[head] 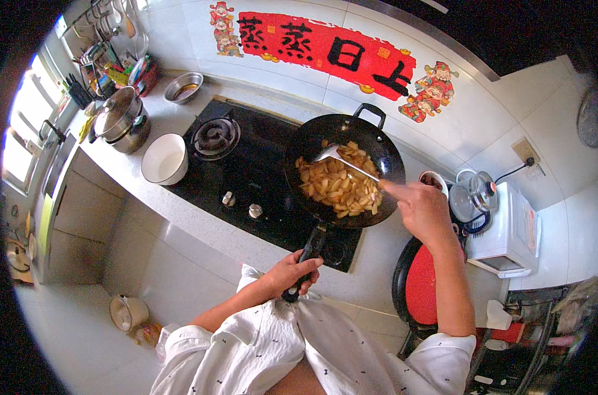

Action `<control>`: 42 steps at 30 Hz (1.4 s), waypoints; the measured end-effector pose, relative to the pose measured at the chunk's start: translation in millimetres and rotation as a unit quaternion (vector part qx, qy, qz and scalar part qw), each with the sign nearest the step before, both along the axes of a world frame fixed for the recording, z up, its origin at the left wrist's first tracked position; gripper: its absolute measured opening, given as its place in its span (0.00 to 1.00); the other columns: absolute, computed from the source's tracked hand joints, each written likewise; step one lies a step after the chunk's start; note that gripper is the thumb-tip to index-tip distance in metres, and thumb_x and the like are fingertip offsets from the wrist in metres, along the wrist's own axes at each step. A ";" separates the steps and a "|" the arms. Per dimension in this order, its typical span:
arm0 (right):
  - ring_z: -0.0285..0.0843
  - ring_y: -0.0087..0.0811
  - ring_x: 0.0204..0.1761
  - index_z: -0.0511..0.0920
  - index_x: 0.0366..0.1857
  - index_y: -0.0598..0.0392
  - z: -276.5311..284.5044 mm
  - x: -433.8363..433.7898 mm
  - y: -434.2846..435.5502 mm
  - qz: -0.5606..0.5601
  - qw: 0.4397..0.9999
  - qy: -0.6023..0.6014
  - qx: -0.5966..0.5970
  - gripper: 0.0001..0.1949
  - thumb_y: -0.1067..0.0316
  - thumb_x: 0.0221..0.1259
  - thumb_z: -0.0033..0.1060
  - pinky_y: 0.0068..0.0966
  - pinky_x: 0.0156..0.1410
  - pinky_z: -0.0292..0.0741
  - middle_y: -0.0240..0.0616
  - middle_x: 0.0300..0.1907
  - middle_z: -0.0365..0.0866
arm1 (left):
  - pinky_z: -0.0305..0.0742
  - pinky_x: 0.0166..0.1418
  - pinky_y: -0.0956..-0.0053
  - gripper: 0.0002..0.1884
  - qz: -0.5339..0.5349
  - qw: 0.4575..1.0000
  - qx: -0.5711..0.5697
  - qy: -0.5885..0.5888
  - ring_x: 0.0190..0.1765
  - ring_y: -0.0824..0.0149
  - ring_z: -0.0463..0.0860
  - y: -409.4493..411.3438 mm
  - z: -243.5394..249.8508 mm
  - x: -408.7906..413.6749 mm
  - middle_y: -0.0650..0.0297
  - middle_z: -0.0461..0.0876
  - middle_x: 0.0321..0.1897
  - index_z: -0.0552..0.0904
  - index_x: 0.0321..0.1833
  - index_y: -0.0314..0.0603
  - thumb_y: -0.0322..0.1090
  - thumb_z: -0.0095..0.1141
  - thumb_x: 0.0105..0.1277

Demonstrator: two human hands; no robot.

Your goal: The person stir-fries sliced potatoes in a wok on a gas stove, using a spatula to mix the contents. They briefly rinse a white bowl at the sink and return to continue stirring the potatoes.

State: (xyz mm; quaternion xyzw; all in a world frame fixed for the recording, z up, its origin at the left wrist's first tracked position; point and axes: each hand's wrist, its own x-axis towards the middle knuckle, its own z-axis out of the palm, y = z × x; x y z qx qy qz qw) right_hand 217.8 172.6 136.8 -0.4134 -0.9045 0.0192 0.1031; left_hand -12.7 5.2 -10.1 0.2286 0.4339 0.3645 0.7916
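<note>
A black wok [390, 158] sits over the right side of a black glass gas hob [274, 197]. My left hand [293, 272] is wrapped around the wok's long black handle [314, 244]. Inside the wok lies a heap of browned sliced food [346, 190], perhaps potato. My right hand [424, 210] grips a metal wok spatula [356, 168] near the wok's right rim. The spatula's blade rests among the slices at the far left of the heap. The burner under the wok is hidden.
A white bowl [164, 160] stands at the hob's left edge, below the bare left burner [216, 138]. Lidded pots [121, 121] and a steel basin [183, 89] are behind it. Close to my right forearm are a red round appliance [421, 286], a glass pot [472, 197] and a white appliance [506, 232].
</note>
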 end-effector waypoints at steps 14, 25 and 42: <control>0.86 0.48 0.39 0.84 0.54 0.54 6.3 17.7 0.0 -0.029 0.982 0.175 -0.070 0.20 0.77 0.54 0.63 0.34 0.49 0.80 0.53 0.40 0.86 | 0.69 0.20 0.76 0.13 0.015 1.000 -0.014 -0.011 0.18 0.74 0.71 -1.5 1.0 0.7 0.63 0.76 0.23 0.70 0.46 0.46 0.44 0.58 0.73; 0.89 0.39 0.46 0.82 0.52 0.64 -23.5 30.5 -2.9 -0.137 0.939 0.267 -0.165 0.17 0.75 0.56 0.63 0.29 0.54 0.80 0.54 0.45 0.87 | 0.70 0.20 0.74 0.13 0.012 1.000 -0.006 -0.002 0.17 0.73 0.71 -0.5 1.4 1.9 0.63 0.76 0.23 0.70 0.45 0.45 0.44 0.58 0.73; 0.86 0.44 0.53 0.80 0.57 0.63 -55.2 43.8 -90.7 -0.245 0.890 0.352 -0.155 0.18 0.77 0.61 0.59 0.31 0.59 0.78 0.53 0.51 0.86 | 0.69 0.19 0.74 0.14 -0.003 0.998 -0.046 0.035 0.16 0.72 0.70 2.3 4.6 -13.4 0.62 0.76 0.24 0.73 0.48 0.44 0.44 0.59 0.72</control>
